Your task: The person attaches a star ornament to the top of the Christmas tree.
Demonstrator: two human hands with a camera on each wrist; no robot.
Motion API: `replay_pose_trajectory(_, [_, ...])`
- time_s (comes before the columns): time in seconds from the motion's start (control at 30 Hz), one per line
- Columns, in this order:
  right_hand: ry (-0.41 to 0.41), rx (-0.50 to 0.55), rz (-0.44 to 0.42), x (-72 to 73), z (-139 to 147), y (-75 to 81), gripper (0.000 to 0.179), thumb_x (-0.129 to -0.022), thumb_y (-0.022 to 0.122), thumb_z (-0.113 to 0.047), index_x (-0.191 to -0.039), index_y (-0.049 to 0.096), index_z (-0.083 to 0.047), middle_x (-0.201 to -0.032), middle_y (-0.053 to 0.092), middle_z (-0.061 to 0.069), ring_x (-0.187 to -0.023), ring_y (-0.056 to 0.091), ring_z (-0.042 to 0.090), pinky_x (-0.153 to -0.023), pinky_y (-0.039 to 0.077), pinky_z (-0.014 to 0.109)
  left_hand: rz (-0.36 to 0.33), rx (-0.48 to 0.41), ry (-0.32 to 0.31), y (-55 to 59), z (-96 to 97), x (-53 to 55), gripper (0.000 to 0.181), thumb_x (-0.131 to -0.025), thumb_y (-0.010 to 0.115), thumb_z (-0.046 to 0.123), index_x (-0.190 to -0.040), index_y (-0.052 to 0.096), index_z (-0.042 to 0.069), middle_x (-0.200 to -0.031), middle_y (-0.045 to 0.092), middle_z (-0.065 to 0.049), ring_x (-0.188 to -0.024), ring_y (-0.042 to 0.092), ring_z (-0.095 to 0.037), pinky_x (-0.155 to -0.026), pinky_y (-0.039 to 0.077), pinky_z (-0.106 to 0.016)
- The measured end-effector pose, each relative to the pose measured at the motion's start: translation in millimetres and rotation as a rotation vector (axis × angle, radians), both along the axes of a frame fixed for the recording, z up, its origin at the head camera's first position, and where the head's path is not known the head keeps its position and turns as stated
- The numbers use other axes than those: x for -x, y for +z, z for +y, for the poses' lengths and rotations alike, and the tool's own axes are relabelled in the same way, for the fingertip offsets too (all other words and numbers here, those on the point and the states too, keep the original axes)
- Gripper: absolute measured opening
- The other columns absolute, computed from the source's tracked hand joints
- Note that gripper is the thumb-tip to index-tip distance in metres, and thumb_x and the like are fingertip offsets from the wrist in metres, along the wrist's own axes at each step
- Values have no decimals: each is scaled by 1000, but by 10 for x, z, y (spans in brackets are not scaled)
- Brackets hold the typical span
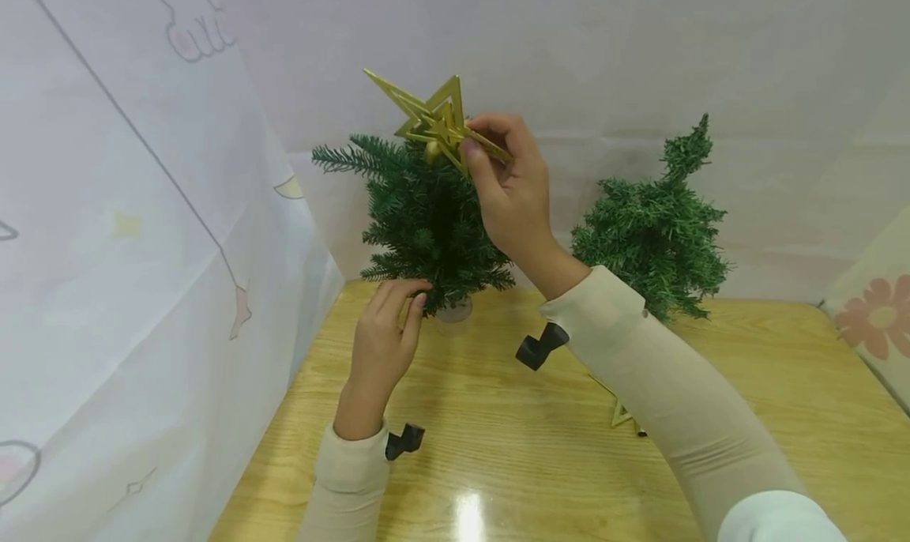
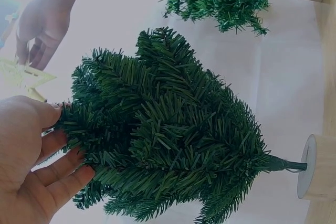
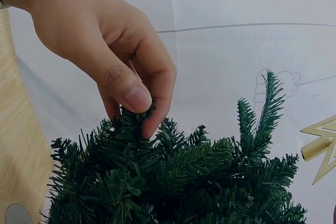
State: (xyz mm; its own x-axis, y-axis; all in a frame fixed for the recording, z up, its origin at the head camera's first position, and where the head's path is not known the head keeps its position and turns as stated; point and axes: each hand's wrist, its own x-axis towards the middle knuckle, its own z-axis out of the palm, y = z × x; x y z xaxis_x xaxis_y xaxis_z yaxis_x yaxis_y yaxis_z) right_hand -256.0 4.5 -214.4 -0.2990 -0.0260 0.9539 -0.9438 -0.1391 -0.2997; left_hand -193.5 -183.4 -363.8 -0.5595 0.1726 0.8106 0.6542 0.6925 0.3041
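My right hand (image 1: pixel 515 186) pinches a gold star (image 1: pixel 439 127) by one of its points, level with the top of a green artificial Christmas tree (image 1: pixel 441 218). In the right wrist view the star (image 3: pixel 323 148) shows a short hollow tube on its underside, apart from the branches. My left hand (image 1: pixel 384 333) is at the near left side of this tree. Its thumb and fingers pinch a branch tip (image 3: pixel 128 121), as the right wrist view shows. The tree stands upright on a pale round base (image 2: pixel 310 166).
A second small artificial tree (image 1: pixel 657 226) stands to the right, behind my right forearm. Another gold star (image 1: pixel 621 414) lies on the wooden table (image 1: pixel 483 408), partly hidden by that arm. Printed cloth (image 1: pixel 178 250) hangs on the left and behind.
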Motion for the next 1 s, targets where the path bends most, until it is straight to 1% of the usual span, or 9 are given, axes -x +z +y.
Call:
replay_pose_trajectory(0.13, [3, -2, -1, 0, -16, 24, 18, -98, 52, 5, -115, 52, 12, -114, 54, 20, -107, 59, 29, -89, 53, 46, 4, -1, -2, 7, 0, -5, 20, -96, 62, 6, -116, 65, 7, -109, 63, -7, -97, 62, -21, -81, 54, -33])
replay_pose_trajectory(0.23, [4, -1, 9, 7, -32, 37, 18, -98, 52, 5, -114, 53, 12, -114, 54, 20, -108, 59, 30, -89, 53, 46, 3, -1, -3, 14, 0, -4, 20, -96, 62, 6, -116, 65, 7, -109, 63, -7, -99, 62, -21, -82, 54, -33])
replay_pose_trajectory(0.37, [3, -14, 27, 28, -49, 34, 18, -98, 52, 4, -114, 54, 11, -112, 54, 21, -105, 59, 32, -89, 53, 45, 3, 1, 0, 21, 0, -4, 21, -95, 63, 4, -115, 66, 8, -109, 64, -7, -98, 62, -21, -81, 54, -34])
replay_pose_trajectory(0.43, [-17, -25, 29, 31, -53, 26, 18, -98, 52, 5, -114, 54, 11, -111, 53, 21, -103, 60, 32, -89, 54, 43, 4, 1, 1, 21, -3, -7, 22, -94, 64, 3, -115, 66, 8, -109, 64, -7, -98, 62, -21, -80, 54, -34])
replay_pose_trajectory(0.53, [-66, -35, 23, 10, -56, 22, 17, -97, 53, 7, -113, 54, 11, -110, 53, 22, -102, 60, 32, -88, 54, 39, 3, 4, -3, 12, -6, -11, 22, -93, 65, 2, -115, 66, 8, -109, 64, -6, -98, 62, -21, -80, 55, -34])
replay_pose_trajectory(0.77, [-145, -56, 17, -192, -74, 111, 15, -94, 52, 13, -109, 53, 15, -106, 53, 26, -102, 60, 34, -88, 54, 36, -6, 7, -1, -3, -15, -12, 22, -94, 64, 4, -116, 66, 8, -111, 64, -6, -101, 63, -20, -82, 54, -34])
replay_pose_trajectory(0.9, [-187, -85, 40, -192, -75, 118, 16, -93, 53, 14, -109, 54, 14, -104, 54, 25, -100, 61, 34, -88, 54, 34, -5, 6, 2, -9, -17, -5, 22, -95, 63, 5, -116, 66, 9, -113, 65, -5, -103, 63, -20, -85, 54, -34])
replay_pose_trajectory(1.0, [-210, -102, 76, -149, -73, 120, 16, -93, 54, 13, -109, 56, 13, -103, 54, 25, -99, 61, 34, -88, 54, 33, -3, 5, 1, -10, -16, 1, 22, -95, 63, 5, -116, 65, 9, -113, 65, -5, -103, 63, -20, -85, 54, -34])
